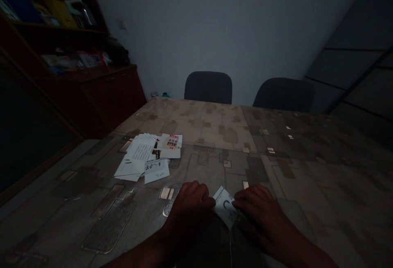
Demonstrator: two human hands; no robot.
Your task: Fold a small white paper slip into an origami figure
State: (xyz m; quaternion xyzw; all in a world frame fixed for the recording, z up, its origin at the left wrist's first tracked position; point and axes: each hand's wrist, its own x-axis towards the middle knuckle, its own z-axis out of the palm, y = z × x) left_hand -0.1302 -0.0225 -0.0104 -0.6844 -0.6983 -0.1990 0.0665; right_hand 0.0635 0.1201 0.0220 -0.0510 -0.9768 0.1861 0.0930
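Between my two hands, close to the near side of the table, is a small piece of white paper (226, 207) with dark print, its edges angled as if folded. My left hand (194, 202) is closed, thumb and curled fingers pinching the paper's left edge. On the other side my right hand (257, 207) grips the right edge, fingers pressed together over it. The underside of the paper and parts of the fingers are hidden. Further off to the left lies a loose pile of printed paper sheets (141, 150), one with a coloured picture, apart from both hands.
A patterned cloth covers the table (202, 116). Two dark chairs, one grey chair (208, 87) and another chair (284, 94), stand at its far side. A wooden cabinet (113, 92) with shelved items stands at the left. The room is dim.
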